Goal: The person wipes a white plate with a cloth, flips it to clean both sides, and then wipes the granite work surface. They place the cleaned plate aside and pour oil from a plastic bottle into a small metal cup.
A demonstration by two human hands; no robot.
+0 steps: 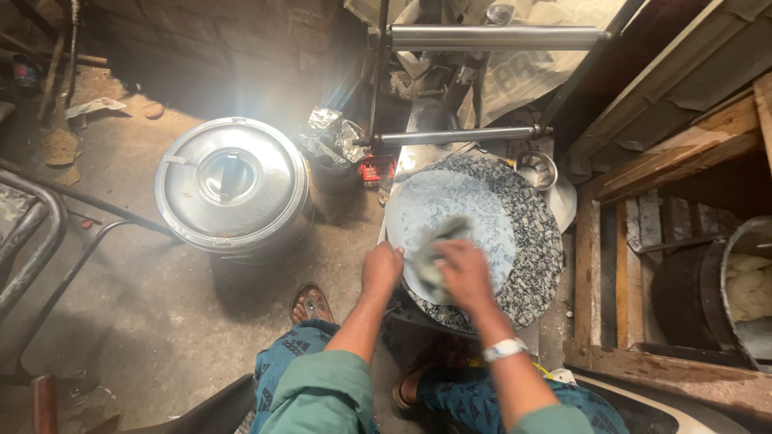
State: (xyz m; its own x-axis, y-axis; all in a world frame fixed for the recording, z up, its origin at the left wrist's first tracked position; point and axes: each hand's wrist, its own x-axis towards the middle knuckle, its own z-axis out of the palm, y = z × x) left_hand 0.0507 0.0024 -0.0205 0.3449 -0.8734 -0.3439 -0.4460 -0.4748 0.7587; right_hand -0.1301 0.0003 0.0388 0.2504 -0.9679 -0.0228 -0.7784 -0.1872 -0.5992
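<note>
A pale lump of dough (434,255) lies on the round speckled stone slab (535,241), pressed between both hands. The right hand (466,273) has its grip closed over the lump from above; the left hand (381,269), just beside it, curls shut at the slab's edge, touching the dough. Well left of the grip, a lidded steel pot (232,186) stands on the floor (145,313)

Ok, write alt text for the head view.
Seen from above, a seated person's right hand presses a crumpled cloth onto a round speckled stone slab, the left hand at its edge. A lidded steel pot stands left on the floor.
</note>
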